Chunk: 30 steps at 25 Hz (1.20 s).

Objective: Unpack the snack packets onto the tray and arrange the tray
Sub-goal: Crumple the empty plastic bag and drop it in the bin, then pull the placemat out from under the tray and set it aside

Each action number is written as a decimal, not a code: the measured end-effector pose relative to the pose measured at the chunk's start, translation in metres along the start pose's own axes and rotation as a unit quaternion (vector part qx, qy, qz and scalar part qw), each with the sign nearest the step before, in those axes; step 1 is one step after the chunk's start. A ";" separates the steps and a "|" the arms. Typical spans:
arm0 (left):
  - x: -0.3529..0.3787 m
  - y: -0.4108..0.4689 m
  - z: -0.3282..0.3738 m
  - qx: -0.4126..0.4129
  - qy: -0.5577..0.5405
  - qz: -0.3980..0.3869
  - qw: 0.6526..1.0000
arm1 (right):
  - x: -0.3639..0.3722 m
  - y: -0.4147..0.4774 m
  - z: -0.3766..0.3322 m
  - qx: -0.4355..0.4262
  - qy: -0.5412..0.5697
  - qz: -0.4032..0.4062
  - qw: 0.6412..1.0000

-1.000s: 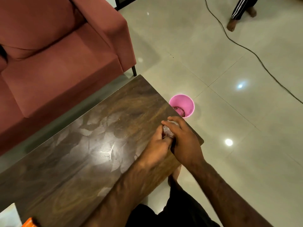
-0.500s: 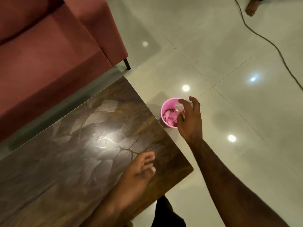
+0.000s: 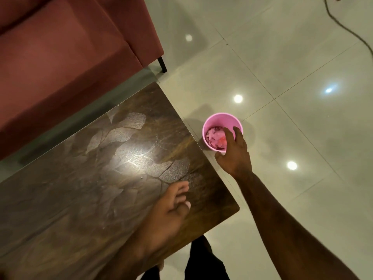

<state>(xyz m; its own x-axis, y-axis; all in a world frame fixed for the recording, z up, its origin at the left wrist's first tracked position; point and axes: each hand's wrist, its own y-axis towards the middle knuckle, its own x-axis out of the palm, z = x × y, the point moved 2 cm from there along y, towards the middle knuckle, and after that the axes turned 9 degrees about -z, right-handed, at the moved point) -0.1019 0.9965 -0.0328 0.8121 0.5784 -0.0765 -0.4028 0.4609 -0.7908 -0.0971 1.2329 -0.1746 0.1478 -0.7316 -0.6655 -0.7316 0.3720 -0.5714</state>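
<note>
Since the last frame my right hand dropped its wrapper, fingers loose above the pink bin; I'd confirm the wrapper sank below the rim, left hand slack on the surface.

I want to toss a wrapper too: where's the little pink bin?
The pink bin stands on the tiled floor just off the wooden table's far right corner, under the person's right hand.

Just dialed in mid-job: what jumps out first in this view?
A pink bin on the pale floor beside the table corner, with crumpled wrappers inside and the right hand open over its rim. The left hand rests on the dark leaf-patterned table, with a red sofa behind.
</note>
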 end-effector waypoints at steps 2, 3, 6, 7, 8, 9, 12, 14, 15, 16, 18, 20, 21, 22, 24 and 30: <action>-0.001 0.000 0.011 0.015 0.011 -0.008 1.000 | -0.002 -0.024 -0.003 -0.009 0.004 -0.004 1.000; -0.003 -0.002 0.016 0.020 0.016 -0.013 1.000 | -0.005 -0.036 -0.006 -0.014 0.008 0.000 1.000; -0.006 -0.014 0.023 0.031 0.017 -0.009 0.999 | -0.014 -0.069 -0.017 -0.032 0.013 0.011 0.999; -0.008 -0.020 0.022 0.035 0.014 -0.002 0.999 | -0.016 -0.079 -0.021 -0.042 0.011 0.011 0.999; -0.011 -0.026 0.022 0.039 0.010 0.007 0.999 | -0.018 -0.089 -0.026 -0.052 0.007 0.009 0.999; -0.013 -0.032 0.021 0.043 0.009 0.013 0.999 | -0.019 -0.098 -0.030 -0.062 0.004 0.006 0.998; -0.023 -0.054 0.010 0.049 -0.002 0.039 0.998 | -0.018 -0.120 -0.044 -0.087 -0.005 -0.002 0.996; -0.032 -0.072 -0.003 0.045 -0.018 0.059 0.997 | -0.015 -0.132 -0.057 -0.102 -0.009 -0.013 0.995; -0.037 -0.082 -0.010 0.043 -0.024 0.070 0.996 | -0.011 -0.138 -0.065 -0.112 -0.012 -0.020 0.993; -0.042 -0.091 -0.018 0.042 -0.030 0.079 0.996 | -0.007 -0.145 -0.074 -0.123 -0.016 -0.026 0.992; -0.050 -0.108 -0.035 0.039 -0.040 0.089 0.995 | 0.003 -0.158 -0.092 -0.143 -0.031 -0.038 0.989; -0.056 -0.122 -0.056 0.028 -0.039 0.098 0.994 | 0.015 -0.171 -0.109 -0.161 -0.044 -0.052 0.985; -0.060 -0.129 -0.067 0.023 -0.032 0.106 0.994 | 0.022 -0.178 -0.119 -0.173 -0.054 -0.061 0.982; -0.064 -0.137 -0.077 0.019 -0.027 0.114 0.993 | 0.028 -0.186 -0.130 -0.184 -0.062 -0.069 0.978; -0.071 -0.152 -0.098 0.017 -0.026 0.129 0.991 | 0.044 -0.204 -0.154 -0.208 -0.076 -0.083 0.972; -0.077 -0.223 -0.190 0.016 0.189 0.089 0.978 | 0.119 -0.271 -0.236 -0.259 -0.135 -0.114 0.950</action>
<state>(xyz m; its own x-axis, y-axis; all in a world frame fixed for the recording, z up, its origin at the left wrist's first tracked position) 0.0060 0.7212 0.0343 0.8235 0.3639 -0.4352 -0.5600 0.3990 -0.7261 -0.0390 0.9105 0.0145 0.4561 -0.5607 -0.6910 -0.8786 -0.1604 -0.4498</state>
